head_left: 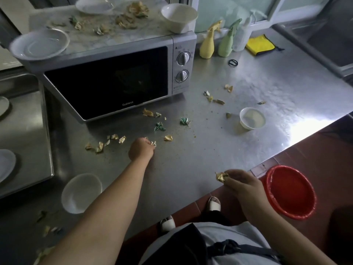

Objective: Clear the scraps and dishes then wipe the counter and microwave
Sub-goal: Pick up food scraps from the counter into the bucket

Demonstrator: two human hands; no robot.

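Observation:
Crumpled yellow and green paper scraps [160, 126] litter the steel counter [267, 88] in front of the silver microwave [107, 81]. My left hand [141, 148] reaches out over the counter and pinches a small scrap [153, 143] at its fingertips. My right hand [241, 183] hovers at the counter's front edge, holding a crumpled yellow scrap [221, 176]. More scraps [131, 16], two plates [40, 44] and a white bowl [179, 17] sit on top of the microwave. Another white bowl [81, 192] and a small cup [252, 118] stand on the counter.
A red bin [291, 192] with a liner stands on the floor to the right, below the counter edge. Yellow and green spray bottles [207, 42] and a yellow cloth [259, 44] are at the back. A steel tray area with plates [5, 165] lies left. A sink [328, 31] is far right.

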